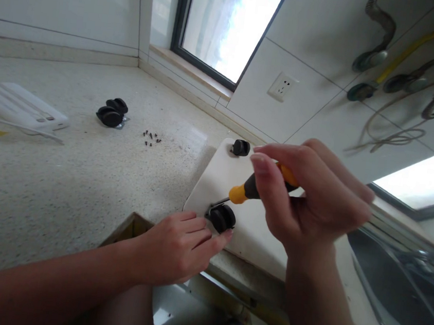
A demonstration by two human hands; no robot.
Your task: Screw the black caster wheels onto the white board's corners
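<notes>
The head view shows a white panel lying on the speckled tabletop, right of the centre of the frame, with two black casters on it. The near caster, just below the centre, is the one being worked on: the tip of a yellow-and-black screwdriver meets the edge of its base. The right hand has its grip clamped on the screwdriver's handle, thumb and forefinger along it. The left hand lies at the lower centre, fingertips against the near caster and the panel beside it; whether its grip pinches the caster or only steadies it, I cannot tell.

As for progress, the far caster, near the panel's upper edge, stands in place and looks fitted, though its screws are too small to check. The near caster seems partly fastened at most. Left of the upper centre, what look like two loose casters rest together on the tabletop, apart from the panel, and a scatter of small dark screws lies between them and the panel. Those casters and screws appear unused so far.
</notes>
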